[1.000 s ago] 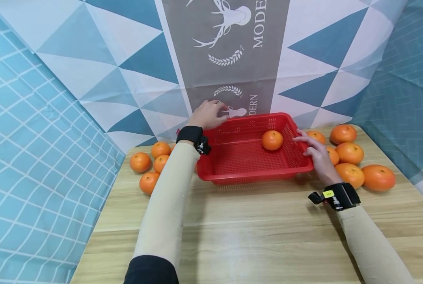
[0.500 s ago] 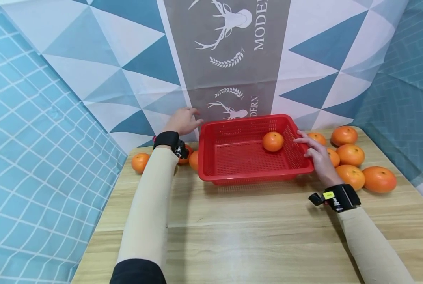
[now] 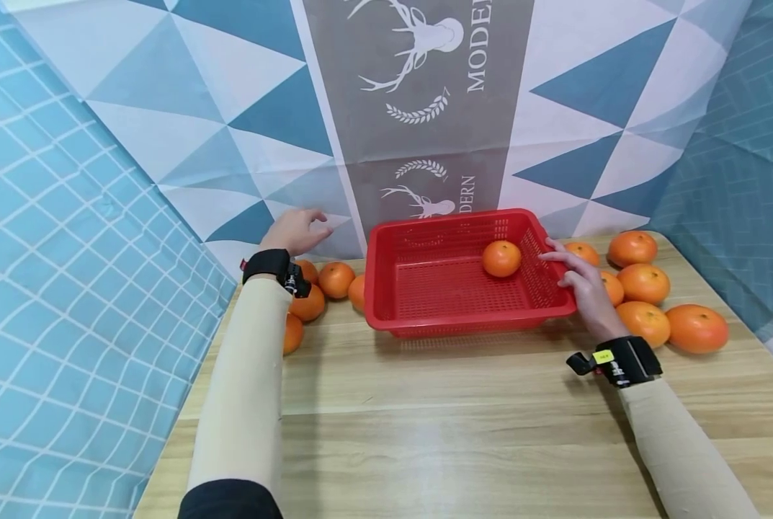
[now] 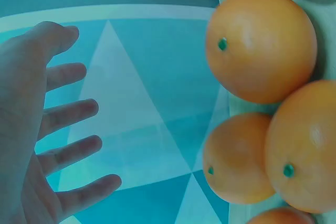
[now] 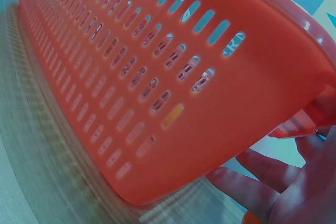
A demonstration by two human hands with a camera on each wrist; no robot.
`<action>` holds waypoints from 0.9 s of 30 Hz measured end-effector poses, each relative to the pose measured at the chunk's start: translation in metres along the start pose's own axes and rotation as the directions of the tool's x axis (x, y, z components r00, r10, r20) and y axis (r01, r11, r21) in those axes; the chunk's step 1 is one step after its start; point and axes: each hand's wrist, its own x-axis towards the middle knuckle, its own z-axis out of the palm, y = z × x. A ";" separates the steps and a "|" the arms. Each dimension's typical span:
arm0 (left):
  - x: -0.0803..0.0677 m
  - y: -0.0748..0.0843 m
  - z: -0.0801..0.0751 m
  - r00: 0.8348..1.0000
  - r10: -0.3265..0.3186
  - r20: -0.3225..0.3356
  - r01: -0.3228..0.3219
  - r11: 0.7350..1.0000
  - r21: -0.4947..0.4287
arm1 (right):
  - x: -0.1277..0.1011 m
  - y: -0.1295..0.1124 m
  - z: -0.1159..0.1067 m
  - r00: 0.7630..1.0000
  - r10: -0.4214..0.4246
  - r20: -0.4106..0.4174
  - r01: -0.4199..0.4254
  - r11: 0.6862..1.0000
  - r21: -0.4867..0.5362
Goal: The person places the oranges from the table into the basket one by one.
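Now L hand (image 3: 293, 231) further left of basket (image 3: 386, 288), fingers spread, over oranges (image 3: 336, 279); R hand (image 3: 583, 288) unmoved, fingers straight on rim.

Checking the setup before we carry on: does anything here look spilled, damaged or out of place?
Nothing stands out. The red basket sits flat on the wooden table with one orange inside; the other oranges lie in groups on either side. The right hand rests against its rim, and the left hand is open, empty.
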 end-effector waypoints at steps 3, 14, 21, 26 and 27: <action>-0.001 -0.003 0.002 1.000 0.005 0.013 -0.005 1.000 -0.001 | 0.000 0.001 -0.001 1.000 0.005 0.002 -0.005 1.000 0.003; -0.006 0.003 0.017 0.977 0.040 0.207 -0.020 0.995 -0.099 | 0.001 0.001 0.000 1.000 0.027 0.011 -0.027 0.999 0.020; -0.006 0.014 0.022 0.947 0.007 0.321 0.031 0.993 -0.111 | 0.001 0.000 0.000 1.000 0.028 0.008 -0.028 0.999 0.023; -0.006 0.017 0.022 0.944 -0.016 0.330 0.056 0.992 -0.112 | 0.000 0.000 0.000 1.000 0.030 0.008 -0.031 0.999 0.017; -0.006 0.017 0.022 0.944 -0.012 0.331 0.052 0.992 -0.112 | 0.000 0.000 0.000 1.000 0.028 0.007 -0.028 0.999 0.017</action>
